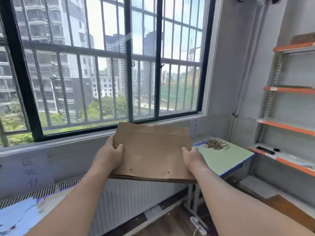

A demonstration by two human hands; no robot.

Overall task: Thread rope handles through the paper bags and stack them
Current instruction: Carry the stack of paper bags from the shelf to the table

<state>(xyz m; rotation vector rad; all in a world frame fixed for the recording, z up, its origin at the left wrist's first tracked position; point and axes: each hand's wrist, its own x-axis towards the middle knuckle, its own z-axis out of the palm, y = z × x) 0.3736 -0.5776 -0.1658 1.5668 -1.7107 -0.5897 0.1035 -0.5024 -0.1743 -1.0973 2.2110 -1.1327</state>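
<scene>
1. nearest the camera, the front edge of the stack of paper bags [151,150] shows several flat layers. it hangs in mid-air over the radiator [136,198] and the floor, not over a surface. my worry is that the bags, clamped only at their two sides, could sag in the middle or slide off one another and drop.
2. two small holes [130,169] sit near that front edge of the top bag, both with no rope in them, so threading looks not yet begun.
3. the left hand [110,150] grips the stack's left edge, thumb curled over the top sheet. its fingers are hidden underneath.
4. the right hand [191,156] grips the right edge the same way, thumb on top and fingers out of sight below.
5. at the far end of the stack the sheets look stepped rather than flush. a tilt forward could fan them further.
6. beyond the right hand stands the green-topped table [226,159], with a loose pile of rope handles [215,144] near its far side. setting the stack down carelessly there could bury or scatter them.
7. further right are orange-edged shelves [288,126]. the barred window [129,65] fills the background.
</scene>
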